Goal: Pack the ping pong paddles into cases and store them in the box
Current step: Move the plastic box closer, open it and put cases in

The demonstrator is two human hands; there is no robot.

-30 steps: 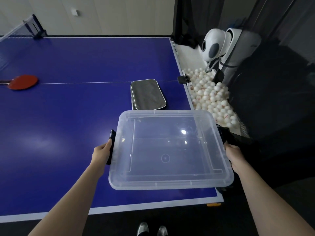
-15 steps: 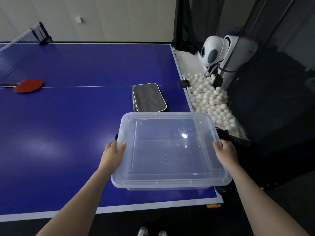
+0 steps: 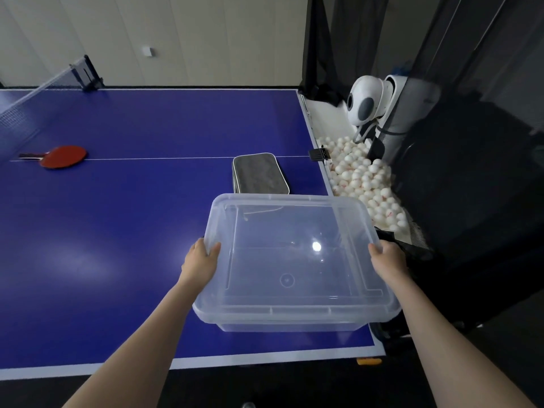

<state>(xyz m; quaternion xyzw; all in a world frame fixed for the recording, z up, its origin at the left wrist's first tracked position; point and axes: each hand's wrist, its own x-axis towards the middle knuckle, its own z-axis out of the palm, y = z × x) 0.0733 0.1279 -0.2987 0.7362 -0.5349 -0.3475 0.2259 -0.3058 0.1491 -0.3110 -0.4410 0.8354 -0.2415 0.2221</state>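
Note:
A clear plastic box [image 3: 290, 326] with its clear lid [image 3: 294, 310] on top stands at the near right corner of the blue table [image 3: 117, 231]. My left hand [image 3: 200, 262] grips the lid's left rim, fingers curled over the edge. My right hand [image 3: 387, 260] grips the right rim the same way. A grey zipped paddle case [image 3: 259, 175] lies flat just beyond the box. A red paddle [image 3: 61, 156] lies far left on the white centre line. The box looks empty inside.
Off the table's right edge, a tray of several white balls [image 3: 362, 178] sits under a white ball machine [image 3: 365, 104] within black netting. The table net [image 3: 17, 113] and its post stand at the far left.
Both hands moved from the black side latches up onto the lid's rim. The view tilted upward, so the wall shows more.

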